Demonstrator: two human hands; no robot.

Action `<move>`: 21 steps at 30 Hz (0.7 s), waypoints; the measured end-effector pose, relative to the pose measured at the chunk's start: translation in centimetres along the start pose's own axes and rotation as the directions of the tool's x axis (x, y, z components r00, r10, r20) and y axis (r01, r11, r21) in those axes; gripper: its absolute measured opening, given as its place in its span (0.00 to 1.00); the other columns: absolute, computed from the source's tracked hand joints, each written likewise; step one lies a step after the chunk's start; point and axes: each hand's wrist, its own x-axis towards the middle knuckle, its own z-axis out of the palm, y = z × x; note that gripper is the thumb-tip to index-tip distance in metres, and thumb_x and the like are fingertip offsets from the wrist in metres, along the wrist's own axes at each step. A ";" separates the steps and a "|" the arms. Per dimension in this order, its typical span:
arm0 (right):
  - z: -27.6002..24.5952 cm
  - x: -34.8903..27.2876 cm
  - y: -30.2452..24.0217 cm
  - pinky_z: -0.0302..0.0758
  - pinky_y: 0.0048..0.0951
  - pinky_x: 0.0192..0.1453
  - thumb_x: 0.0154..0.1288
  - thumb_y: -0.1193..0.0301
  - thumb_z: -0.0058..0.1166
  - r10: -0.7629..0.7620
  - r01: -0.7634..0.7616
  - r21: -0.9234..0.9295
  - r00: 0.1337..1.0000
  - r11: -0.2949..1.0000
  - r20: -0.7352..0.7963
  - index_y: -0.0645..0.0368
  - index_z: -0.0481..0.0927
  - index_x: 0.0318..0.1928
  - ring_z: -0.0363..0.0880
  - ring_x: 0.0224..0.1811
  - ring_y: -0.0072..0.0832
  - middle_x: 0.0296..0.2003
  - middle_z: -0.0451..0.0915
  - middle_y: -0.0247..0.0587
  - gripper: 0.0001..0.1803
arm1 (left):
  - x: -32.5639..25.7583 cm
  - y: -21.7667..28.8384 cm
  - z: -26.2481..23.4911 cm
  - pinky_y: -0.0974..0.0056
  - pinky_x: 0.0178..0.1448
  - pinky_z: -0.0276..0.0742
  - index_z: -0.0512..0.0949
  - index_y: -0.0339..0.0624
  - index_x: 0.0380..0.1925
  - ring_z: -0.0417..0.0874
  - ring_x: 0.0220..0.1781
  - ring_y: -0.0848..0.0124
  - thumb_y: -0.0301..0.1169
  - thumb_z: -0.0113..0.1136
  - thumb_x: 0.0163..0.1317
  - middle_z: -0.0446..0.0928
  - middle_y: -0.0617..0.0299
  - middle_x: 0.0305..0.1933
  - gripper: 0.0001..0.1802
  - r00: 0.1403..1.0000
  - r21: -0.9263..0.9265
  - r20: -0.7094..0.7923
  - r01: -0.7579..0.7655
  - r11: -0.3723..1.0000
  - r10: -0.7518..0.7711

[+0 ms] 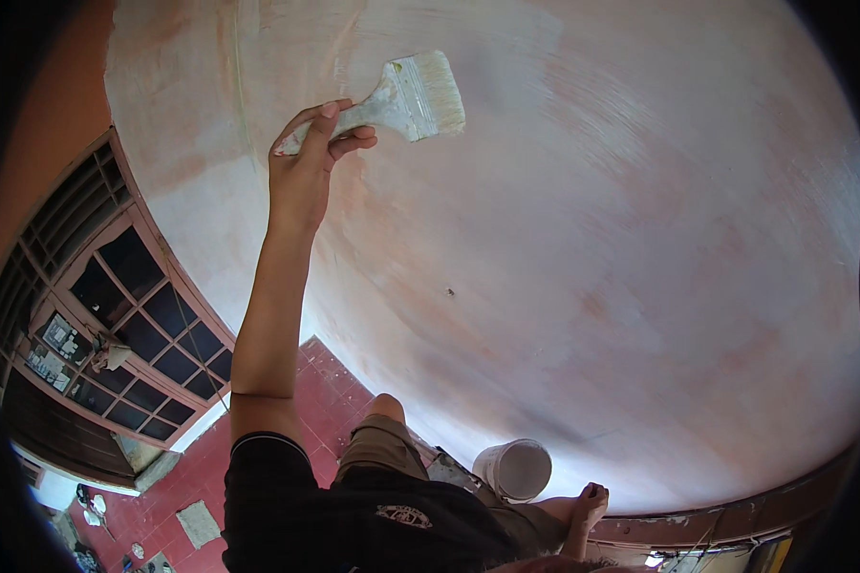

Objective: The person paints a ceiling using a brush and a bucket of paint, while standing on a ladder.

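Observation:
My left hand (306, 162) is raised high and grips the handle of a wide flat paintbrush (406, 100). Its pale, paint-caked bristles lie against the curved plastered wall (592, 239), which is streaked whitish over pink. My bare left arm runs up from a black sleeve at the lower left. Low on the right, my right hand (592, 497) shows small with curled fingers, beside a white bucket (516, 468) and close to the dark ledge. Whether it holds anything is unclear. My knee in khaki shorts (384, 444) sits just left of the bucket.
A dark wooden window frame with many glass panes (129, 334) fills the left side. Far below lies a red tiled floor (210, 477) with scattered small objects. A brown ledge (736, 520) runs along the foot of the wall at lower right.

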 end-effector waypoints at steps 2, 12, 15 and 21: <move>0.1 0.1 -0.3 0.78 0.49 0.39 0.65 0.73 0.57 -0.008 0.008 0.019 1.000 1.000 -0.009 0.65 0.85 0.35 0.82 0.32 0.51 0.32 0.81 0.54 0.07 | 0.6 1.4 3.1 0.58 0.52 0.88 0.79 0.26 0.50 0.89 0.40 0.62 0.37 0.60 0.76 0.84 0.50 0.45 0.20 0.990 0.115 -0.027 -0.133 0.984 0.137; -0.2 -0.2 0.1 0.77 0.51 0.41 0.65 0.73 0.55 0.029 -0.027 0.065 0.999 0.998 -0.033 0.65 0.84 0.34 0.81 0.33 0.55 0.33 0.82 0.57 0.09 | 0.8 2.6 11.8 0.69 0.50 0.79 0.84 0.34 0.45 0.89 0.36 0.71 0.43 0.66 0.72 0.87 0.56 0.32 0.20 0.975 0.386 0.009 -0.208 0.899 0.221; -0.8 -0.2 -0.5 0.77 0.50 0.42 0.66 0.72 0.56 0.055 -0.053 0.075 0.998 0.996 -0.028 0.65 0.84 0.34 0.81 0.34 0.54 0.34 0.82 0.55 0.08 | 0.7 3.3 13.5 0.69 0.48 0.80 0.84 0.33 0.45 0.89 0.35 0.72 0.43 0.67 0.70 0.87 0.56 0.30 0.20 0.975 0.377 0.025 -0.212 0.902 0.219; -1.5 0.0 -1.4 0.78 0.50 0.43 0.67 0.71 0.57 0.089 -0.087 0.096 0.996 0.992 -0.012 0.66 0.84 0.34 0.82 0.35 0.54 0.35 0.82 0.55 0.09 | 1.2 3.8 15.4 0.70 0.48 0.77 0.86 0.35 0.47 0.89 0.36 0.72 0.41 0.64 0.72 0.88 0.59 0.34 0.18 0.966 0.425 0.088 -0.259 0.868 0.245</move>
